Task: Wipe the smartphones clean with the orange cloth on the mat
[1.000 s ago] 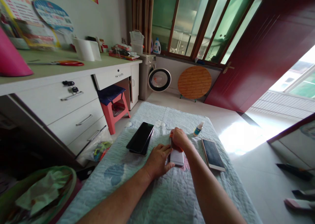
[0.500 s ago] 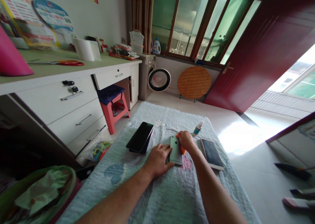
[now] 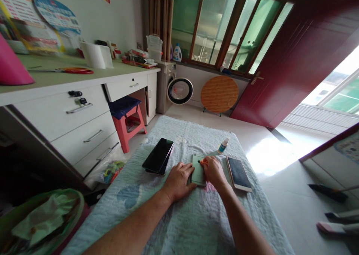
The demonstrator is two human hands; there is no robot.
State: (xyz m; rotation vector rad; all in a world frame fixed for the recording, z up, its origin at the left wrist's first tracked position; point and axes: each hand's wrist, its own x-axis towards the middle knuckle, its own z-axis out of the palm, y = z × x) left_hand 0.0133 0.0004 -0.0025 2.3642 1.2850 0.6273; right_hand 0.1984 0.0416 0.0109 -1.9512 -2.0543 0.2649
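A silver phone (image 3: 198, 169) lies back up on the quilted cloth (image 3: 193, 217). My left hand (image 3: 179, 181) rests flat beside it, fingers pressed against its left edge. My right hand (image 3: 213, 171) lies over the phone's right side, closed on a small orange cloth (image 3: 203, 161) pressed onto the phone's back. Left of them is a stack of dark phones (image 3: 157, 160). To the right lies a gold-edged phone (image 3: 238, 173), screen up. A small spray bottle (image 3: 223, 146) lies just beyond my right hand.
A white desk with drawers (image 3: 73, 113) runs along the left, with a pink stool (image 3: 127, 126) under it. A green basket (image 3: 42, 221) sits at lower left. A washing machine (image 3: 174, 86) and round wooden tabletop (image 3: 219, 94) stand at the far wall.
My right hand slid with the orange cloth from the phone's far end down to its right side, nearer to me. My left hand stayed against the phone.
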